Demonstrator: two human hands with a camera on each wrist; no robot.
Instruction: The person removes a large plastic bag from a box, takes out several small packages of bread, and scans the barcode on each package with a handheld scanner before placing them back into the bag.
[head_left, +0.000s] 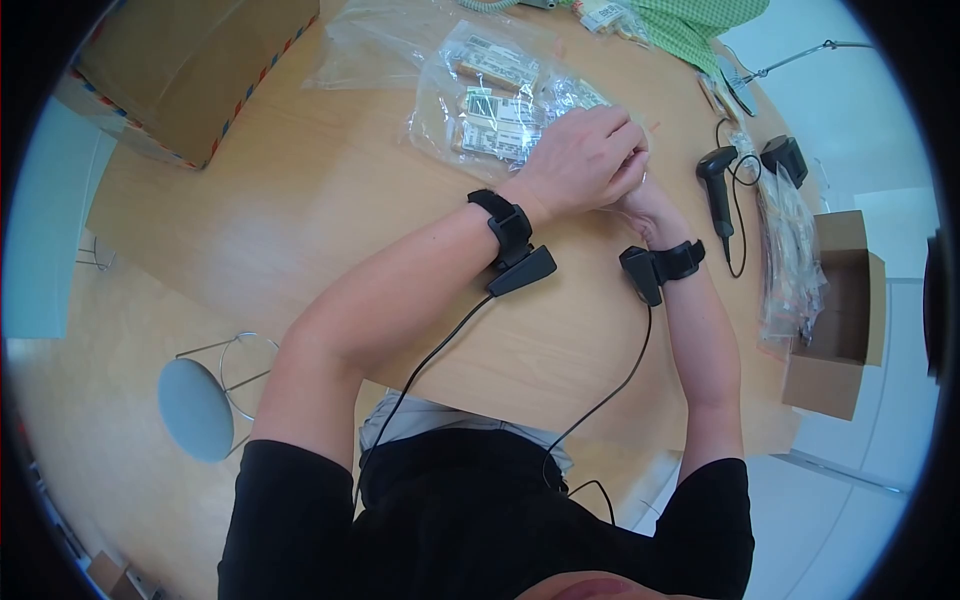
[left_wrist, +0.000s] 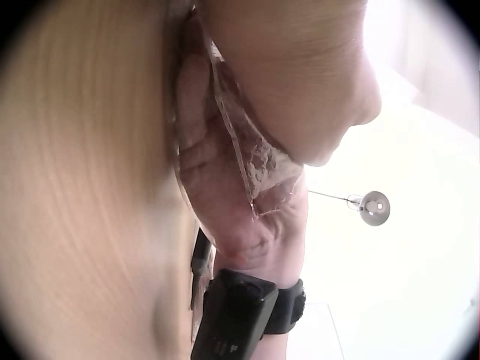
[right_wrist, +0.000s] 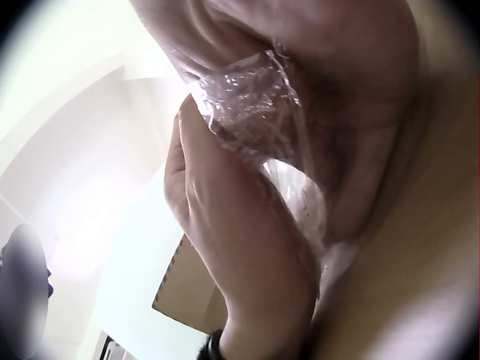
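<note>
My left hand (head_left: 580, 160) is over the right side of the clear plastic bag (head_left: 440, 95), its fingers bent down and gripping clear film. Most of my right hand (head_left: 652, 208) is hidden behind it in the head view. In the right wrist view, a crinkled flap of clear film (right_wrist: 251, 94) runs across the right palm, between both hands. From the left wrist view, the film's edge (left_wrist: 240, 154) crosses the right hand (left_wrist: 225, 217), whose fingers curve round it. Flat packets with printed labels (head_left: 495, 125) lie in the bag on the table.
An open cardboard box (head_left: 210, 70) with a striped edge stands at the back left. On the right are a barcode scanner (head_left: 715, 180) with its cable, a pile of clear plastic bags (head_left: 790, 260) and another open box (head_left: 845, 300). Green checked cloth (head_left: 690, 25) lies at the back.
</note>
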